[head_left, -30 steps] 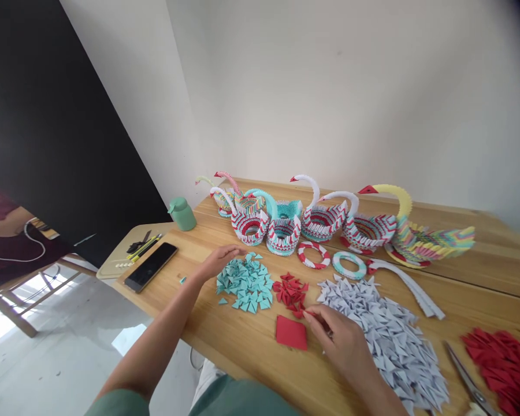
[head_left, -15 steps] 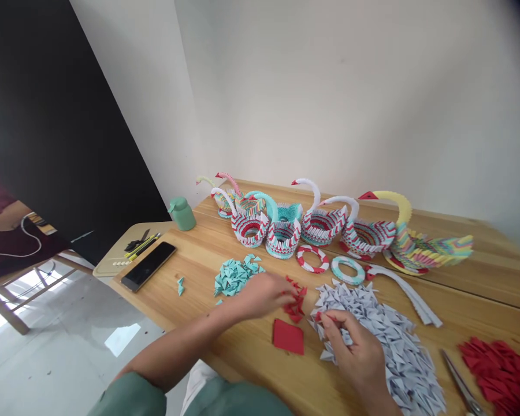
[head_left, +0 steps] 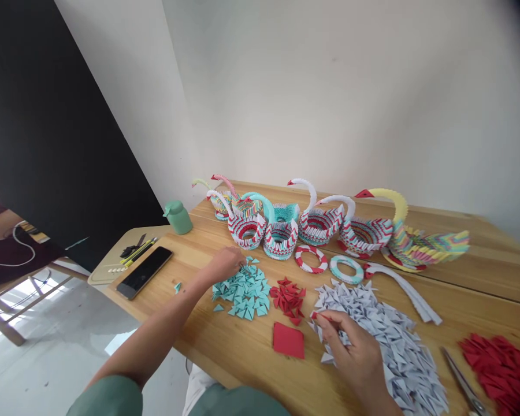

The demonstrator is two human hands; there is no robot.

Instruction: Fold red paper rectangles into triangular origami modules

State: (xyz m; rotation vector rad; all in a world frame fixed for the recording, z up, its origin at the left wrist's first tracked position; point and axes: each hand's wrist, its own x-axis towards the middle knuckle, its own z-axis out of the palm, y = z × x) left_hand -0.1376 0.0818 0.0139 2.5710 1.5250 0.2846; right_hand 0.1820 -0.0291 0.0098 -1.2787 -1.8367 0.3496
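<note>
My left hand (head_left: 226, 266) is at the far left edge of a pile of teal folded paper triangles (head_left: 247, 294). Its fingers point down and are mostly hidden behind the back of the hand, so I cannot see whether they hold a piece. Above the near edge of a large heap of pale grey paper triangles (head_left: 392, 338), my right hand (head_left: 357, 349) pinches a small red folded paper piece (head_left: 319, 316) between thumb and forefinger. Between the hands lie a small pile of red triangles (head_left: 288, 297) and a square stack of red paper (head_left: 288, 340).
Several folded-paper swans (head_left: 281, 237) line the back. In front lie a red-and-white ring (head_left: 311, 267), a teal-and-white ring (head_left: 333, 267) and a pale swan neck (head_left: 409, 289). Scissors (head_left: 463, 384) and more red triangles (head_left: 500, 367) are right; a phone (head_left: 145, 273) and green bottle (head_left: 178, 218) left.
My left hand has moved left and away, from beside the small red pile to the teal pile, uncovering both piles. My right hand stays nearly in place with the red piece.
</note>
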